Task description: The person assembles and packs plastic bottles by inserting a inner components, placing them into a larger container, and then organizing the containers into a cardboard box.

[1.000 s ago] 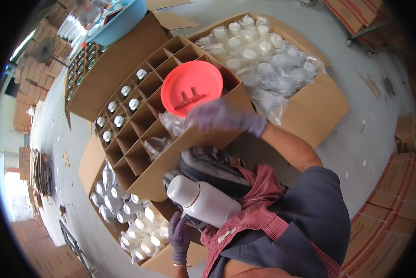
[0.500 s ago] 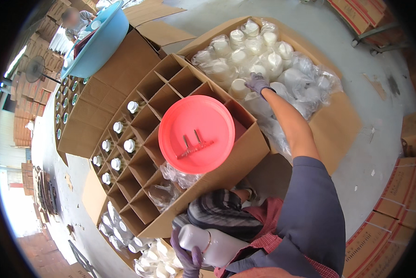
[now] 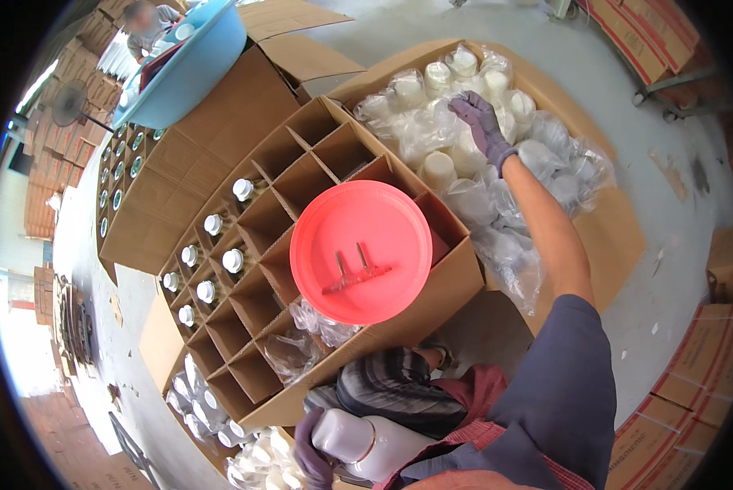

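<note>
My right hand (image 3: 482, 124), in a purple glove, reaches far out into an open cardboard box (image 3: 619, 237) full of white bottles wrapped in clear plastic (image 3: 440, 167); its fingers rest on the plastic among the bottles. Close to my body, my gloved left hand (image 3: 311, 449) grips a white bottle (image 3: 365, 443) lying on its side. Between the two hands stands a carton with cardboard dividers (image 3: 301, 184); several of its cells hold white-capped bottles (image 3: 233, 260). A round pink lid (image 3: 361, 251) with a small tool on it rests on the carton's near corner.
A blue tub (image 3: 188, 69) sits on folded cartons at the back left, with another person (image 3: 148, 18) behind it. Loose plastic bags (image 3: 301, 347) fill some near cells. More wrapped bottles (image 3: 252, 457) lie in a box at the lower left. Stacked cartons (image 3: 677, 425) stand to the right.
My right hand has gone from near the pink lid out to the far box of wrapped bottles. The view has shifted closer over the divided carton. My left hand keeps hold of the white bottle.
</note>
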A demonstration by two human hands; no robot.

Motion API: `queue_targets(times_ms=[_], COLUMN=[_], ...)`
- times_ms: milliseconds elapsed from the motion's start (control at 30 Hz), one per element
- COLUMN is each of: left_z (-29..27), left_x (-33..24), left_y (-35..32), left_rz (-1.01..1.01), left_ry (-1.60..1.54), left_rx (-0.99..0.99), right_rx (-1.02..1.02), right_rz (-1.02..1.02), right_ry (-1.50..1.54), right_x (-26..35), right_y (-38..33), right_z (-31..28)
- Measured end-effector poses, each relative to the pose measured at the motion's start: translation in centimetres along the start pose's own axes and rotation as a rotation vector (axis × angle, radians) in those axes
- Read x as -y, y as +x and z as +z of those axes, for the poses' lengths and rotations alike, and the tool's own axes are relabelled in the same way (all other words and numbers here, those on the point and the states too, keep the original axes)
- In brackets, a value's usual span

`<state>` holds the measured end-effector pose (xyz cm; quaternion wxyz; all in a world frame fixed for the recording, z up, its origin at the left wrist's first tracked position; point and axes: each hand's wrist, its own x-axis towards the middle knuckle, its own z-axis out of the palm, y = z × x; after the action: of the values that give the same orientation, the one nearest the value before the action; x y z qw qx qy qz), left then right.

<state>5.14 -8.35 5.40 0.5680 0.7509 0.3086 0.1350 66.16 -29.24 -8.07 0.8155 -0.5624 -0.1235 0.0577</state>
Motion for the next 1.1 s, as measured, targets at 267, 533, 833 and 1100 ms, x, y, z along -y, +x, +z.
queue_targets(times_ms=[267,533,833,1100], left_z=[2.2,10.5,-0.5,-10.6], left_x=[-6.1,-14.8,-6.6,6.6], left_y=[12.6,15.3,17.8,9.6], left_rz=[0.331,1.001,0.201,0.186], left_ry=[-0.013,0.021,-0.998,-0.963], left_rx=[0.111,0.022,-0.109,-0.207], right_rx=[0.554,0.561,0.843,0.804], right_rz=[0.037,-0.005,-0.772,-0.263], right_ry=[0.465,0.806,-0.811,-0.56], right_x=[16.8,20.8,12.1,4.3], right_y=[-6.1,-8.8,-25.2,-30.6], right_z=[10.2,27.8,33.0,27.2])
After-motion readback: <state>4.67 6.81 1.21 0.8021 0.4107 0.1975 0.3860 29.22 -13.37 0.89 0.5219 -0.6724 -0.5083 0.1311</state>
